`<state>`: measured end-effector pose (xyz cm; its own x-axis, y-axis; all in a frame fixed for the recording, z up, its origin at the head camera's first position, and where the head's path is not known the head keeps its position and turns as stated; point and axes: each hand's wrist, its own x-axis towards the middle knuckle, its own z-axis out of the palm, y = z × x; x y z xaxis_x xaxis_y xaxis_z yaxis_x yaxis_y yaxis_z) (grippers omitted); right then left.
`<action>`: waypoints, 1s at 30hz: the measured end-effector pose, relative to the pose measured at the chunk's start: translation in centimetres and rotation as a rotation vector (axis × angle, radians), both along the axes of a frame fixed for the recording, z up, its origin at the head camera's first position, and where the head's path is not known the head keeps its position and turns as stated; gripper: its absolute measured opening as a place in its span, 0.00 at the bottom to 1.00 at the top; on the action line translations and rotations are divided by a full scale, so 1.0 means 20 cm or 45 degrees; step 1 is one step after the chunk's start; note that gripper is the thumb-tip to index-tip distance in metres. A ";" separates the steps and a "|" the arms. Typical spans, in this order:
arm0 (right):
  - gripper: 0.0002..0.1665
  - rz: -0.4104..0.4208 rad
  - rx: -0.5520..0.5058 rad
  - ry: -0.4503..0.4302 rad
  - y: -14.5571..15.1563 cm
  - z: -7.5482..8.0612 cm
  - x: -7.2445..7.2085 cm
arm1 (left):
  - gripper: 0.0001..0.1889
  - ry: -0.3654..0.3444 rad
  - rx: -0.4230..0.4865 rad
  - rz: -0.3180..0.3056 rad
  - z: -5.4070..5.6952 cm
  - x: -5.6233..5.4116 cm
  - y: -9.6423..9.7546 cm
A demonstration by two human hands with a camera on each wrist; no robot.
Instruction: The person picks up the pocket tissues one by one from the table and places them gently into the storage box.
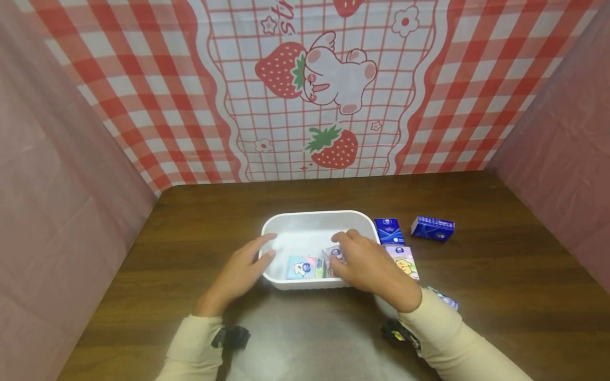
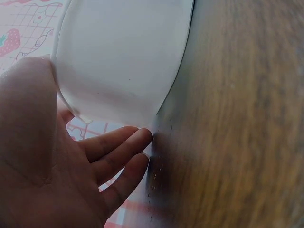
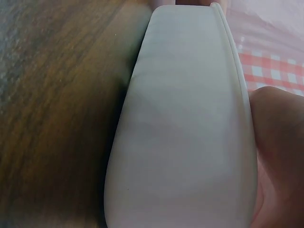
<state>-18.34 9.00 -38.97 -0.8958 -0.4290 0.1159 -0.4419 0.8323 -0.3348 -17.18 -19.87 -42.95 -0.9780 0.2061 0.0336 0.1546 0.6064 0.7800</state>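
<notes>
A white plastic basin [image 1: 316, 216] stands on the table between the two hands. My left hand [image 1: 243, 270] is at its left end, thumb and index finger by the rim, the other fingers loosely extended outside the wall in the left wrist view. My right hand [image 1: 367, 264] reaches over the right rim and holds a pale purple tissue pack [image 1: 328, 259] between thumb and fingers, low inside the basin; the hand partly covers it. Beside that pack lie a pink-and-blue tissue pack [image 1: 297, 268] and a narrow green one [image 1: 320, 268]. In the right wrist view the basin wall hides the fingers.
Right of the basin lie a dark blue tissue pack [image 1: 389, 232], a lilac pack with a yellow cartoon [image 1: 404, 259] and another blue pack [image 1: 432, 229] on its side. A further pack [image 1: 444, 298] is partly behind the right sleeve. A checked cloth [image 1: 181, 106] hangs behind the wooden table [image 1: 190, 222].
</notes>
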 end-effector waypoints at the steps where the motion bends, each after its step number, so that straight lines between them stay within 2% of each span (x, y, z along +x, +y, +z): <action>1: 0.28 -0.002 0.000 0.001 0.00 0.00 0.00 | 0.26 0.000 0.002 0.000 0.00 0.00 0.00; 16: 0.23 -0.029 0.000 0.125 0.04 0.04 0.01 | 0.25 0.012 0.000 -0.007 0.02 -0.01 0.01; 21: 0.22 -0.029 -0.005 0.119 0.06 0.05 0.02 | 0.25 -0.008 -0.001 0.004 0.01 0.00 0.01; 30: 0.20 -0.007 -0.040 0.190 0.09 0.04 0.03 | 0.25 -0.046 0.003 0.019 0.01 0.01 0.01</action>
<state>-17.69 10.71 -38.15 -0.8700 -0.4183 0.2609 -0.4841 0.8251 -0.2915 -17.03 -19.71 -42.68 -0.9815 0.1915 -0.0016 0.1170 0.6063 0.7866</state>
